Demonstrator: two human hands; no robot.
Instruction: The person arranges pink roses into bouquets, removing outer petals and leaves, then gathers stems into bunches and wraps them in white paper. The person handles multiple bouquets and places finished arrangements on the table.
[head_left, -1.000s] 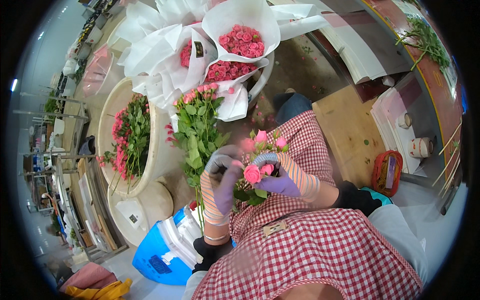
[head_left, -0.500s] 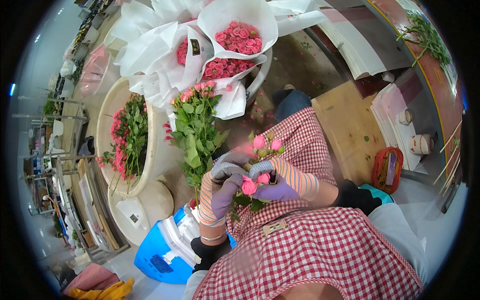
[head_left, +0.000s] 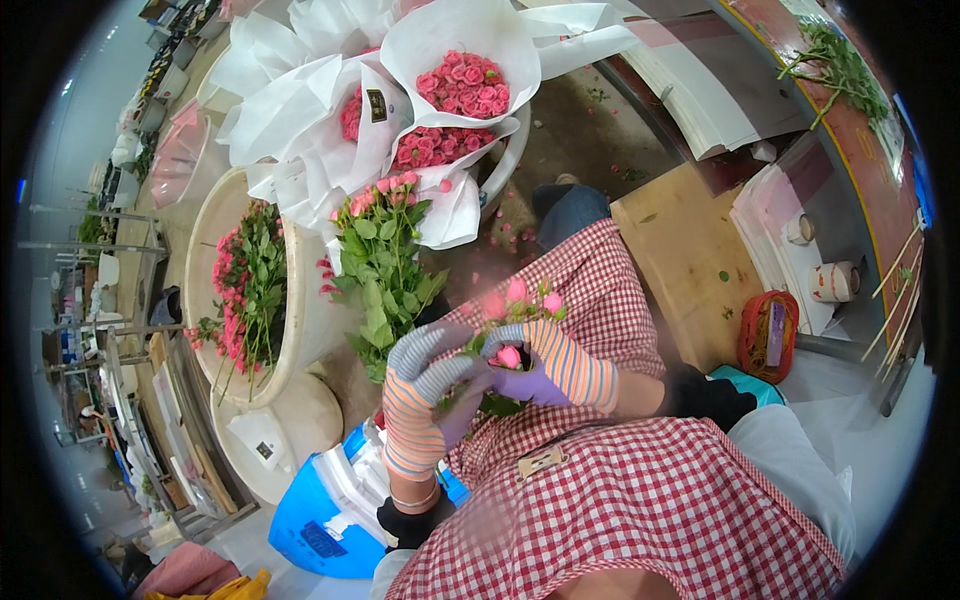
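Both hands wear striped knit gloves with purple-grey palms. My right hand (head_left: 555,367) is closed round a spray of small pink roses (head_left: 508,357) in front of the checked apron. More pink blooms (head_left: 516,290) and green leaves stick out above and below that hand. My left hand (head_left: 425,385) is just left of the flowers, its fingers bent inward and the thumb folded under. What its fingertips hold, if anything, is hidden. Beyond the left hand stands a leafy bunch of pink roses (head_left: 380,260), its blooms toward the white-wrapped bouquets.
White-wrapped rose bouquets (head_left: 465,85) fill the top. A cream tub (head_left: 195,300) with loose roses stands left, near a blue-and-white box (head_left: 320,515). To the right lie a wooden board (head_left: 690,270), a red basket (head_left: 768,335) and paper sheets (head_left: 765,215). Green stems (head_left: 835,70) lie on a red-brown surface.
My left hand has drawn a little left and away from the blooms. My right hand stays round the roses. The view has shifted slightly.
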